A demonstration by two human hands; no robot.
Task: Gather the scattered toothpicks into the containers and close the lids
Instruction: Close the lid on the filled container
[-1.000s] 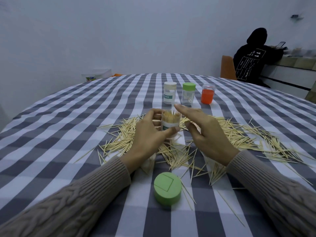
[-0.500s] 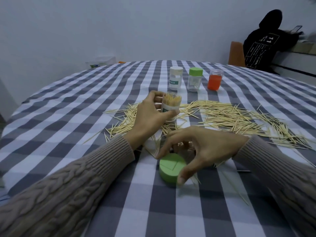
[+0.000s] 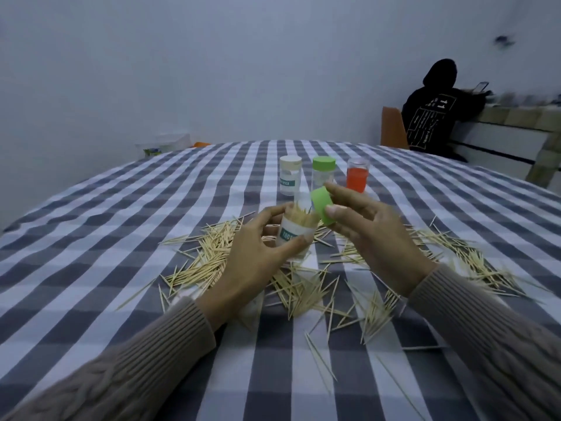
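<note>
Near the table's (image 3: 91, 238) middle, our left hand (image 3: 249, 262) grips an open clear container (image 3: 296, 235) packed with upright toothpicks. Our right hand (image 3: 373, 238) pinches its green lid (image 3: 322, 205) beside the mouth. Loose toothpicks (image 3: 303, 287) lie scattered below; three containers (image 3: 323, 176) stand beyond.

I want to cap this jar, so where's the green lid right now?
In the head view, the green lid is pinched in the right hand, just right of the toothpick jar the left hand grips.
</note>
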